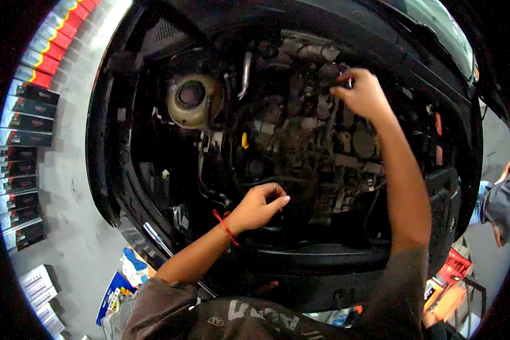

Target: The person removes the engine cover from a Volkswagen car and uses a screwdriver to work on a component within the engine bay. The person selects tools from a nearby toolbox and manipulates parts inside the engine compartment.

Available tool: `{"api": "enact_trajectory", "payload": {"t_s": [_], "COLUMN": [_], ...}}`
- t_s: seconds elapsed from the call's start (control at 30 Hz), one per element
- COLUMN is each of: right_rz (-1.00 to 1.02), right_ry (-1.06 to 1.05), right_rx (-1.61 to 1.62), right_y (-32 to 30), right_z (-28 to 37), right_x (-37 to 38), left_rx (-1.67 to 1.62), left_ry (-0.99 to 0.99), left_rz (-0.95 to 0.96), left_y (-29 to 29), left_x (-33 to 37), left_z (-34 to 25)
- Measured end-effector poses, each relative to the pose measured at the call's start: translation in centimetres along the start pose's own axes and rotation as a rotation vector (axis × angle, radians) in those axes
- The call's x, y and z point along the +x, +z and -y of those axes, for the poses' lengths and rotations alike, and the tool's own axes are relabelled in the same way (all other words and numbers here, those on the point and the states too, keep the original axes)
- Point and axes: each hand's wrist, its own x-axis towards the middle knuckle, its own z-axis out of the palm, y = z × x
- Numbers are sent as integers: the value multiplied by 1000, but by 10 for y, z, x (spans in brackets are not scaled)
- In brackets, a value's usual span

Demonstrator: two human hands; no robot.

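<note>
My right hand reaches to the far right part of the engine bay, its fingers pinched together at a small dark part. A bit of metal glints by the fingertips, but the kind of part cannot be made out. Over the near middle of the engine hovers my left hand, a red string round its wrist. Its thumb stands apart from the bent forefinger, and nothing shows between them. Beyond that hand are a yellow dipstick handle and a round black cap.
A yellowed coolant reservoir with a black cap sits at the far left of the bay. Boxes line the grey floor at left. A person is at the right edge. Orange and red packages lie at lower right.
</note>
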Motion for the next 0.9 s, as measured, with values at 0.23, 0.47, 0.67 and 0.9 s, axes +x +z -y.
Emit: {"api": "enact_trajectory", "payload": {"t_s": [0.23,0.47,0.67,0.9], "right_rz": [341,429,9,-370], "right_ry": [-15,-54,191,554], "right_rx": [-135,-178,214,1062], "right_y": [13,-1,-18,-9], "right_z": [36,28,12,-9], "right_x": [58,89,47,-59], "left_rx": [58,90,575,1218], "left_ry": [71,193,638,180], "left_rz": [-84,-151,-485,-316], "left_y": [-9,-34,-86,-81], "left_x": [-24,-9,112,294], "left_z": [14,2,-60,-109]}}
